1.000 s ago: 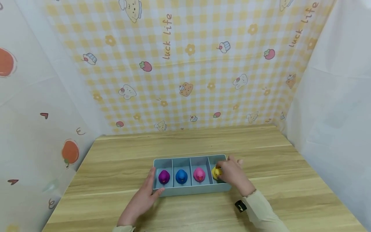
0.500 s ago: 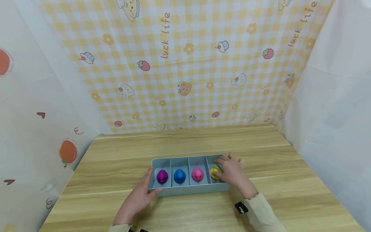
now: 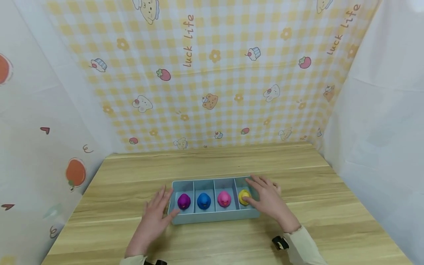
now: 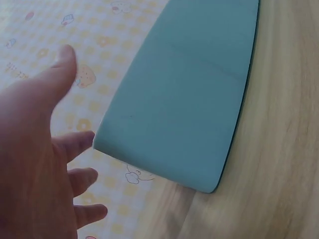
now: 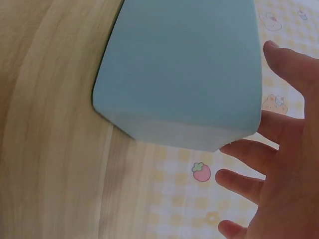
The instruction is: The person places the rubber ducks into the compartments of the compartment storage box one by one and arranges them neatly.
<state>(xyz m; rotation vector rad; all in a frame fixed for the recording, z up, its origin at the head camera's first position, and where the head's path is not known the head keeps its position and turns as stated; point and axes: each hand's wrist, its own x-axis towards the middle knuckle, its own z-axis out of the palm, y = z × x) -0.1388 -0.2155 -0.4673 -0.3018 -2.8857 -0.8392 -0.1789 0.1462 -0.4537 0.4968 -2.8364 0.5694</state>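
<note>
A light blue divided box (image 3: pixel 215 218) stands on the table with one toy duck per compartment: purple (image 3: pixel 184 201), blue (image 3: pixel 203 201), pink (image 3: pixel 224 198) and yellow (image 3: pixel 244 193). My left hand (image 3: pixel 155 214) is at the box's left end, fingers spread, thumb over the front left corner. At the right end, my right hand (image 3: pixel 269 200) has its fingers spread over the rim, and its thumb overlaps the yellow duck. From the wrists, the left hand (image 4: pixel 37 144) and right hand (image 5: pixel 286 164) show extended fingers beside the box's outer walls, holding nothing.
The wood-grain table (image 3: pixel 212 162) runs back to a yellow checked cloth (image 3: pixel 215 84) with printed animals. White cloths hang at the left (image 3: pixel 29 176) and right (image 3: pixel 377 147). A black strap (image 3: pixel 280 243) sits at the right wrist.
My right hand has let go of the yellow duck, which now sits in the right compartment, and its fingers have spread. My left hand has shifted slightly left, loosening from the box's end.
</note>
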